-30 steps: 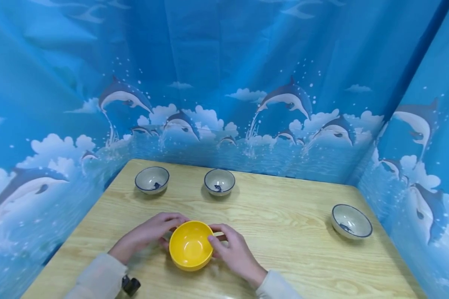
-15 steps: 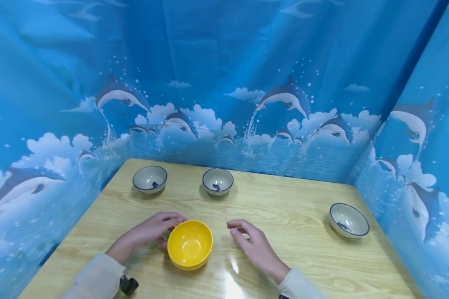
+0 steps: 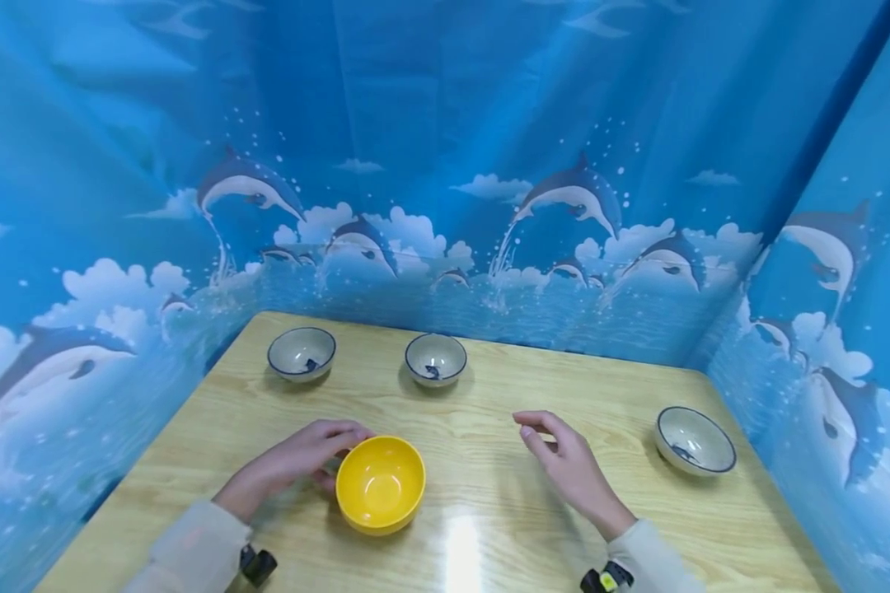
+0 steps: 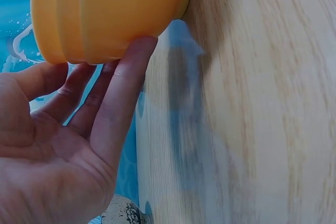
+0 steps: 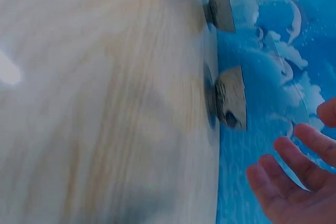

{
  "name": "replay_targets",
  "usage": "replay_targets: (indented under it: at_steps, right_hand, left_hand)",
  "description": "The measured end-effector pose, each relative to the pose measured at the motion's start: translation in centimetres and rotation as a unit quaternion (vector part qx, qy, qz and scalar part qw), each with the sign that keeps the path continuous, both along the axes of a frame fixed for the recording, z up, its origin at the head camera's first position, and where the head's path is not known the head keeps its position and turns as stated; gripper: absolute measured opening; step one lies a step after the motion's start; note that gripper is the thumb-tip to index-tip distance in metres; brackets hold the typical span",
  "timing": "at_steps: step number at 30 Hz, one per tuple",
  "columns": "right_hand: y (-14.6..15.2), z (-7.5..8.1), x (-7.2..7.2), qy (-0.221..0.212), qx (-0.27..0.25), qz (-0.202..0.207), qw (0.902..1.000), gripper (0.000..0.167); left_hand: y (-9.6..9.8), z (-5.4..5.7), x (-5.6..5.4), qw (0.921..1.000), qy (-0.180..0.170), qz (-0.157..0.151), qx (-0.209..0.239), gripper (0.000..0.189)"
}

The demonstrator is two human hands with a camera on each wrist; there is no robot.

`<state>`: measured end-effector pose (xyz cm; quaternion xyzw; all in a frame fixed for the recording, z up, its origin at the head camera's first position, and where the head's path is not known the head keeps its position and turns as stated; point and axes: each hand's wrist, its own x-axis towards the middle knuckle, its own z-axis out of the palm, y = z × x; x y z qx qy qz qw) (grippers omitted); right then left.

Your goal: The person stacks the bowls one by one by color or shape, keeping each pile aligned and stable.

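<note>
A glossy yellow bowl (image 3: 381, 486) sits upright on the near part of the wooden table, with ridge lines round its side below the rim in the left wrist view. My left hand (image 3: 307, 463) is at its left side. In the left wrist view the fingers (image 4: 118, 103) reach out fairly straight, their tips touching the bowl's outer wall. My right hand (image 3: 567, 465) hovers over the table to the right of the bowl, fingers relaxed and holding nothing. The right wrist view shows the fingers (image 5: 299, 166) spread apart, with a patterned bowl (image 5: 231, 98) farther off.
Two off-white bowls with dark blue rims, a left one (image 3: 302, 354) and a middle one (image 3: 435, 360), stand along the back of the table (image 3: 549, 387). A third such bowl (image 3: 695, 441) is near the right edge. A blue dolphin-print curtain (image 3: 445, 148) hangs behind and beside the table.
My right hand has let go of the yellow bowl's right side and moved away to the right. The left hand and the bowls have stayed put.
</note>
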<state>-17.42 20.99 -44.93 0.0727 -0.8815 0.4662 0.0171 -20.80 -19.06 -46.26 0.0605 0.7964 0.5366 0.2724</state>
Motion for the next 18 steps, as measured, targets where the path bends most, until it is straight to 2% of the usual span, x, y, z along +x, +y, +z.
replay_targets:
  at_steps: [9,15,18]
  right_hand:
    - [6.2,1.1,-0.9,0.033,0.077,-0.046,0.9954,0.041]
    - [9.7,1.6,-1.3,0.065,0.116,-0.060,0.9892,0.042]
    - [11.4,1.7,-1.4,0.063,0.123,-0.066,0.9882,0.045]
  left_hand:
    - [-0.1,0.1,-0.1,1.0000,0.001,-0.004,-0.002,0.048]
    - [0.0,0.0,-0.1,1.0000,0.002,-0.005,0.001,0.047]
    - [0.0,0.0,-0.1,1.0000,0.002,-0.007,0.004,0.048]
